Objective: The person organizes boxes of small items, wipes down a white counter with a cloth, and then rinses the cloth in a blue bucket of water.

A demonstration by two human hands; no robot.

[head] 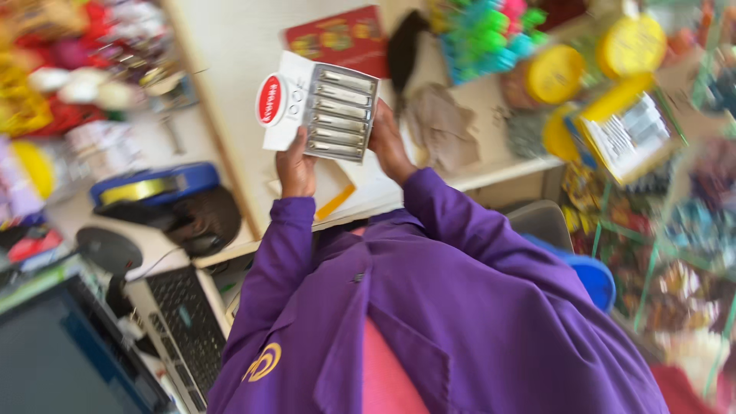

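Note:
A white card pack (320, 106) with a red round label and several silver tubes under clear plastic is held up over a cream counter (238, 69). My left hand (296, 169) grips its lower left edge. My right hand (389, 146) holds its right edge. Both arms wear purple sleeves, and a purple coat fills the lower part of the head view.
A red flat box (341, 38) lies beyond the pack. A crumpled brown cloth (441, 123) is to the right, near yellow-lidded jars (553, 74). A blue tape dispenser (149, 184), a keyboard (188, 322) and a dark screen (61, 353) are at the left. A blue tub (594, 276) stands lower right.

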